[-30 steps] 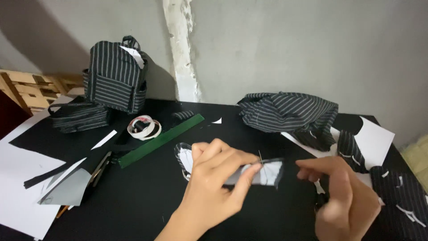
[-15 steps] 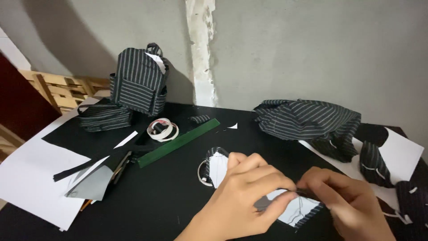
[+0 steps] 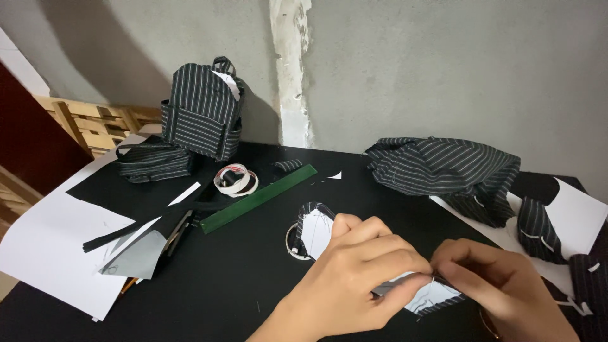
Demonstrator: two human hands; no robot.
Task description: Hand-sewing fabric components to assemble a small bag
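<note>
Where the two hands meet at the lower right of the head view, the left hand [image 3: 354,272] and the right hand [image 3: 491,285] both pinch a small striped fabric piece with white paper backing [image 3: 430,294], which lies low over the black surface [image 3: 240,278]; the fingers [image 3: 405,263] of the left hand are pressed together on its near edge, and those of the right hand close on the same piece at the point where the hands touch. Just behind the left hand lies a second paper-backed striped piece [image 3: 313,228], partly hidden by the knuckles, with a small white ring [image 3: 291,244] at its left edge. Further back, a long green ruler [image 3: 259,198] lies diagonally, and a roll of white tape [image 3: 235,180] sits just beside its far end. A miniature striped backpack [image 3: 202,111] stands upright against the grey wall [image 3: 443,69], with a flattened striped bag [image 3: 154,161] near its base. A heap of striped cloth [image 3: 443,168] occupies the right rear of the surface, near a white paper sheet [image 3: 579,215]. White paper sheets [image 3: 50,247] and a grey cut-out [image 3: 136,256] overlap the left edge, beyond which a wooden pallet [image 3: 88,123] is visible.
</note>
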